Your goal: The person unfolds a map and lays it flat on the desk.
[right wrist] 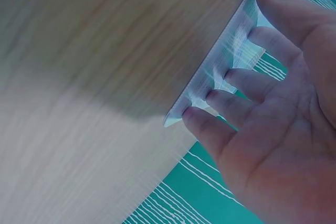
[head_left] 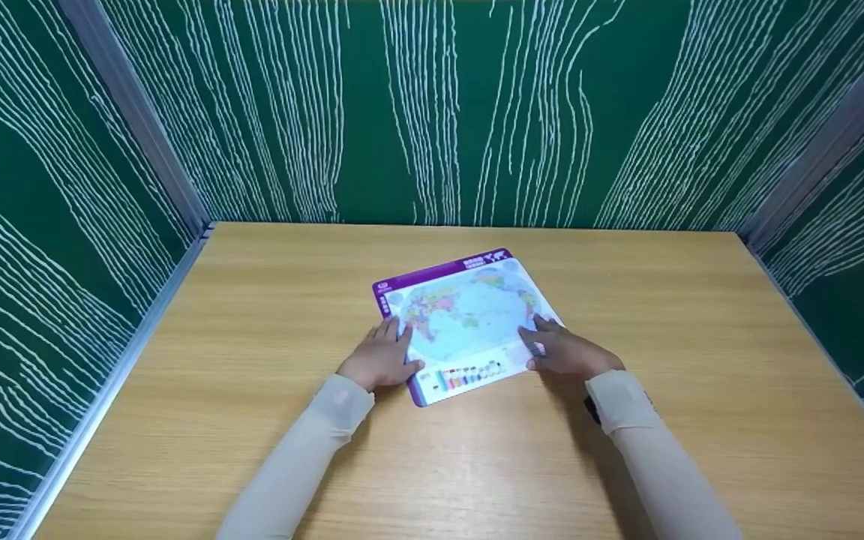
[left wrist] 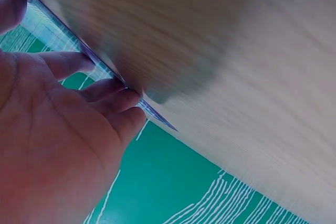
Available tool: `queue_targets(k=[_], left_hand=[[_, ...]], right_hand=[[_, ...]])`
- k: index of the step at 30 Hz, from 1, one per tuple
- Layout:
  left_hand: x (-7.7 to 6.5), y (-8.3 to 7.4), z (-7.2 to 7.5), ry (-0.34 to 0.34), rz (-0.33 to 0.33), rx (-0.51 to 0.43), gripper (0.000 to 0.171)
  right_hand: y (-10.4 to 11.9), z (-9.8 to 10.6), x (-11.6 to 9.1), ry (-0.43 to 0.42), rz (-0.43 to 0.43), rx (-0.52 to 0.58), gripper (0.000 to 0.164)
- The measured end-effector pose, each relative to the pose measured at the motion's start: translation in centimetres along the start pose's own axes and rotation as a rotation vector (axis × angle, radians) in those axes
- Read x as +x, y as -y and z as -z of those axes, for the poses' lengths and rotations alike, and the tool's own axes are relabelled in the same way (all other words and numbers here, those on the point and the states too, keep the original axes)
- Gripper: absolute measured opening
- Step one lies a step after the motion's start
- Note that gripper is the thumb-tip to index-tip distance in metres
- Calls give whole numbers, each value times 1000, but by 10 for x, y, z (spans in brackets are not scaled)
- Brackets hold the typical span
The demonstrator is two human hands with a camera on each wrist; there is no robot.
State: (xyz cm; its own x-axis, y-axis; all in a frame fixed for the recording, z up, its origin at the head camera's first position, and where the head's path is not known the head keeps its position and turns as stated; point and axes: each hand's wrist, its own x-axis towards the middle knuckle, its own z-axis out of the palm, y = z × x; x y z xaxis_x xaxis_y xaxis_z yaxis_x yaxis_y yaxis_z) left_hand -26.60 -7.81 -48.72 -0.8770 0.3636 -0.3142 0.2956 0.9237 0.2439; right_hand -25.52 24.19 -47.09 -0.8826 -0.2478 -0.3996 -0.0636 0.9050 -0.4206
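A thin world map board [head_left: 469,319] with a purple border lies turned at an angle on the wooden table. My left hand [head_left: 379,358] is at its left edge, with the thumb near the lower left part. In the left wrist view, the fingertips of the left hand [left wrist: 58,129] touch the board's edge [left wrist: 157,116]. Over the right side of the map is my right hand [head_left: 568,351], its fingers spread. Seen from the right wrist, the fingers of the right hand [right wrist: 283,124] reach fairly straight onto the glossy board [right wrist: 210,72]. Fingers cover parts of both side edges.
The wooden table [head_left: 289,270] extends on all sides of the board. Green panels with white wavy lines [head_left: 361,112] stand behind it and at both sides. Grey metal posts [head_left: 136,112] mark the back corners.
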Motion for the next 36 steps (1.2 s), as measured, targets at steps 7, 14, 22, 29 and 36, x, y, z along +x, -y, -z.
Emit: queue_targets(k=[7, 14, 22, 29, 36], left_hand=[[-3, -4, 0, -1, -7, 19, 76], [-8, -9, 1, -15, -5, 21, 76], [-12, -16, 0, -4, 27, 32, 77], [-13, -19, -5, -10, 49, 23, 78], [-17, -27, -10, -54, 45, 80, 78]], right_hand=[[-1, 1, 2, -9, 25, 28, 64], [-5, 3, 4, -6, 10, 7, 64], [-8, 8, 9, 15, -12, 51, 65], [-9, 9, 12, 26, -1, 40, 64], [-10, 12, 14, 19, 32, 31, 63]])
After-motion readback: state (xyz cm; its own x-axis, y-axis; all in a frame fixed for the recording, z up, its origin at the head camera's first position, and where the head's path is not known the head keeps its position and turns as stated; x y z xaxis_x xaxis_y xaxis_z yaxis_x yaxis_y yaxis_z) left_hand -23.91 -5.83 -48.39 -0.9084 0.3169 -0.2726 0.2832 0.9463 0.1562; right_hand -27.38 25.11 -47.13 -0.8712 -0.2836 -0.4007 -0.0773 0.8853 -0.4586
